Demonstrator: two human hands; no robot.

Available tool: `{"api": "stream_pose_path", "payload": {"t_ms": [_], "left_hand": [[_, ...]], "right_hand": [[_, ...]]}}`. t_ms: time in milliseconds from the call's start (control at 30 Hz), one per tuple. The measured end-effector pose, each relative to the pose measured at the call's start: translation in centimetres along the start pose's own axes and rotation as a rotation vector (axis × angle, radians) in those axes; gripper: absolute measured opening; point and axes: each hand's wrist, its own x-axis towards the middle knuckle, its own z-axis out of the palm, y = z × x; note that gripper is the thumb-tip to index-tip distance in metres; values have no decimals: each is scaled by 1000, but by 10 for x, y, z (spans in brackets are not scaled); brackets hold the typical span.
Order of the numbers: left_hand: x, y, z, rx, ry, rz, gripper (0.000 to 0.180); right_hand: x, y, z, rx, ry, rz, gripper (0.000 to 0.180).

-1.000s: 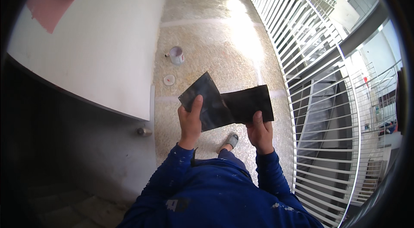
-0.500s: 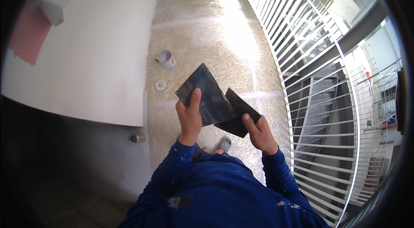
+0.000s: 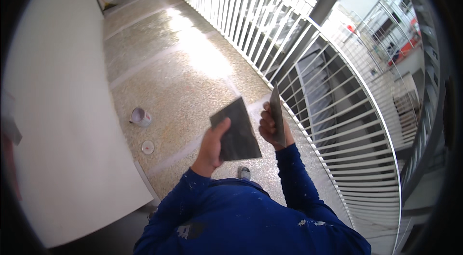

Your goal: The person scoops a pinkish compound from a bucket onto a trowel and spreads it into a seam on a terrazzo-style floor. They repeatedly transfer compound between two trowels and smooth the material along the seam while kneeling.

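Observation:
My left hand [image 3: 208, 148] is closed on a dark, flat rectangular plate [image 3: 240, 132]. The thumb lies on its upper face and the fingers are hidden beneath. To the right, my right hand [image 3: 266, 125] grips a second thin dark plate [image 3: 277, 113], seen almost edge-on and standing upright. Curled fingers show on its left side; whether they wrap a handle cannot be made out. A gap separates the two plates. Both are held in front of my body, above the floor.
An open paint can [image 3: 141, 118] stands on the speckled floor [image 3: 169, 96] at left, its round lid [image 3: 147, 147] lying nearby. A white wall [image 3: 67, 125] borders the left, a white barred railing [image 3: 333, 158] the right. My shoe [image 3: 244, 173] shows below.
My view has swung to the right. The plates, overlapping before, are now apart. My right hand has turned its plate from lying nearly flat to upright, and its fingers now show.

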Motion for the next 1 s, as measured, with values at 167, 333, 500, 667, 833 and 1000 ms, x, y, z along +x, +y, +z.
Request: {"api": "stream_pose_path", "payload": {"t_ms": [167, 333, 500, 667, 833, 1000], "left_hand": [[-2, -17, 9, 61, -161, -171, 38], [16, 27, 4, 37, -117, -98, 35], [28, 66, -6, -74, -198, 1, 32], [29, 75, -14, 201, -260, -40, 32], [60, 96, -24, 605, -409, 64, 35], [56, 92, -33, 830, -509, 64, 33]], "right_hand": [[41, 45, 0, -125, -154, -249, 31], [24, 92, -10, -621, 538, -401, 45], [7, 115, -24, -67, 36, -21, 42], [6, 115, -7, -29, 631, -260, 43], [-1, 128, 23, 293, -235, 159, 45], [-3, 131, 56, 326, -99, 116, 40]]}}
